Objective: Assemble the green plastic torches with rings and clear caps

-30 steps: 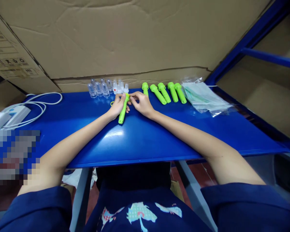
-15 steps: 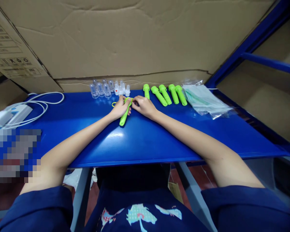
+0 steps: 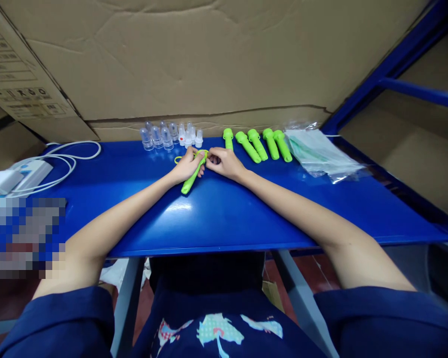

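Note:
My left hand [image 3: 187,166] is wrapped around a lime-green flashlight-shaped piece [image 3: 191,182], which tilts with its narrow end down toward the table's front. The wide end is partly covered by my fingers. A thin yellow-green loop [image 3: 178,159] sticks out left of this hand. At the wide end my right hand [image 3: 224,163] is closed in a pinch at the rim; exactly what its fingertips grip is too small to tell. Just behind my hands stand several clear dome-shaped caps [image 3: 156,137] and several white-based clear caps [image 3: 188,136], one with a red spot.
Several more green flashlight-shaped pieces [image 3: 271,144] lie at the back right, beside a clear plastic bag [image 3: 321,151] with pale contents. A white cable [image 3: 74,157] and white boxy device [image 3: 33,175] occupy the left end. Cardboard [image 3: 194,64] walls the blue table's [image 3: 216,223] back.
The narrow end of the held green piece has swung slightly left. My right hand has shifted a little at its wide end. The whole view has moved slightly.

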The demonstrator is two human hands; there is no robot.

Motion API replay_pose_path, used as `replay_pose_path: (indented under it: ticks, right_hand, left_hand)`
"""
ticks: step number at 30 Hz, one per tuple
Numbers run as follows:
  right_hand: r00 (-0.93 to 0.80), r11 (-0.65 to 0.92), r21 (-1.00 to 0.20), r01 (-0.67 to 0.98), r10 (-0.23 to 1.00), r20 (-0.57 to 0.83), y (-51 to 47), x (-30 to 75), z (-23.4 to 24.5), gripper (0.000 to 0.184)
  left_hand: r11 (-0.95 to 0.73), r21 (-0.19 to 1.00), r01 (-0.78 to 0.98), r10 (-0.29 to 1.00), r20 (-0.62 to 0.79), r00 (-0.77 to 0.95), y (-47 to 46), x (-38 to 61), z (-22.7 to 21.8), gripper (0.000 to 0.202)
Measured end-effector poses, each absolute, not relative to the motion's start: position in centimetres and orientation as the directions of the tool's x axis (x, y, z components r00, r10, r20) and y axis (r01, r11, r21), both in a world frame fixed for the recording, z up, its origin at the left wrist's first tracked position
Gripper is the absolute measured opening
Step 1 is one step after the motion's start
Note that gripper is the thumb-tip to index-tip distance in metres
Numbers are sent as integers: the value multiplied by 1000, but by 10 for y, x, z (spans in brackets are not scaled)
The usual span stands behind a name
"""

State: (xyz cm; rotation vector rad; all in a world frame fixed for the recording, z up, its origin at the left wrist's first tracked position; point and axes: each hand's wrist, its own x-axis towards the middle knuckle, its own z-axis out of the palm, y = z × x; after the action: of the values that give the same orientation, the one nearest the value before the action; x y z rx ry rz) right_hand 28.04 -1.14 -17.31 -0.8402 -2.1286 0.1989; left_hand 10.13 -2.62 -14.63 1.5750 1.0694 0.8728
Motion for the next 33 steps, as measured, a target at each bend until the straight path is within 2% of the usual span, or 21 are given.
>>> replay_pose_path:
  ticks: [10,16,25,33]
  right_hand:
    - [-437,756,-435,489,644,628,-14,281,-174,10]
    - [-434,733,-395,553,659,614,-17,279,-173,13]
    - [-449,752,-319,577,618,645,-21,277,-173,15]
    - [-462,759,-393,519,636,618,-12,278,-175,13]
  left_hand:
    - [-116,975,191,923,35,383,-24,98,-150,17]
    - [-117,978,172,917,40,397,-22,98,-151,17]
    - [-101,980,173,912,21,410,-26,98,-146,16]
    - [-113,982,151,914,44,403,-22,96,-148,16]
